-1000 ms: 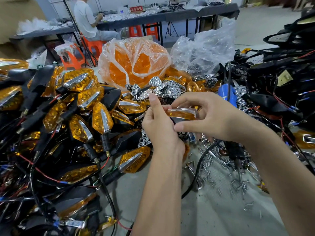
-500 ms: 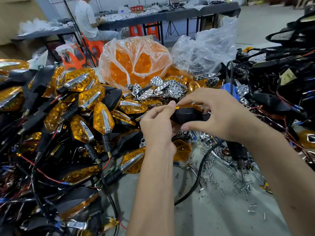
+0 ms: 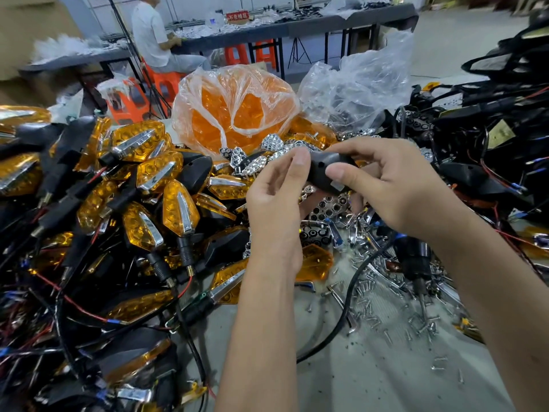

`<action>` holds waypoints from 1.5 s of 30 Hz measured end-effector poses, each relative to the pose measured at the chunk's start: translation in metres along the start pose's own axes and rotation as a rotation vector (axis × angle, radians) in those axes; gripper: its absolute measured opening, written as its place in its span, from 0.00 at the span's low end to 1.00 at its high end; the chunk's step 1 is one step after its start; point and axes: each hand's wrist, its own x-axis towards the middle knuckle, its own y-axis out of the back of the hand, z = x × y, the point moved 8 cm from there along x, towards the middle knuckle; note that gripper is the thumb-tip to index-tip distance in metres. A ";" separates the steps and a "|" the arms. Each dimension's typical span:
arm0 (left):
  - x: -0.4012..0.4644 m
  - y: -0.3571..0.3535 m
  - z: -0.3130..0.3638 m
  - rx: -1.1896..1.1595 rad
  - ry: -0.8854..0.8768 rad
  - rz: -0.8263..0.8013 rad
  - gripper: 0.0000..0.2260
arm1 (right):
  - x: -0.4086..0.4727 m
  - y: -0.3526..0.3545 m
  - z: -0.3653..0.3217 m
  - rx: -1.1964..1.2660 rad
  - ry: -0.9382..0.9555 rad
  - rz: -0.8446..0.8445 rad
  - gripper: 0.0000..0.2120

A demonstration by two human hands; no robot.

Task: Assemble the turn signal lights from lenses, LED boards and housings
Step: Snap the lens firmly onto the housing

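Both hands hold one black housing (image 3: 322, 171) in the air above the middle of the surface (image 3: 371, 367). The right hand (image 3: 395, 185) grips it, thumb across its near side and fingers curled over the top. The left hand (image 3: 276, 197) pinches its left end, thumb tip against the plastic, the other fingers loosely bent below.

The housing is a matte black shell, rounded and tapering, its back turned to the camera. A small round hole shows near its left end, and a pale patch sits on its lower edge just under the right thumb. Whether a lens is fitted on its far side cannot be told.

To the left lies a heap of finished lights (image 3: 178, 209), amber faceted lenses with chrome strips, black stems and red and black wires. Behind the hands a clear bag (image 3: 237, 114) holds amber lenses, with chrome reflectors (image 3: 273, 144) just in front of it. A loose amber lens (image 3: 316, 261) lies just under the left wrist. Screws (image 3: 386, 298) are scattered on the surface to the right, crossed by a black cable (image 3: 347, 301). More black housings (image 3: 475, 173) are piled at the far right.
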 end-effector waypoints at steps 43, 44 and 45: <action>0.001 0.006 0.001 -0.246 -0.084 -0.094 0.07 | -0.004 -0.011 -0.024 -0.036 0.210 0.066 0.12; 0.002 0.009 0.002 -0.244 -0.094 -0.090 0.07 | -0.005 -0.014 -0.026 -0.046 0.226 0.067 0.12; 0.002 0.011 0.003 -0.244 -0.105 -0.092 0.07 | -0.004 -0.016 -0.029 -0.056 0.241 0.069 0.12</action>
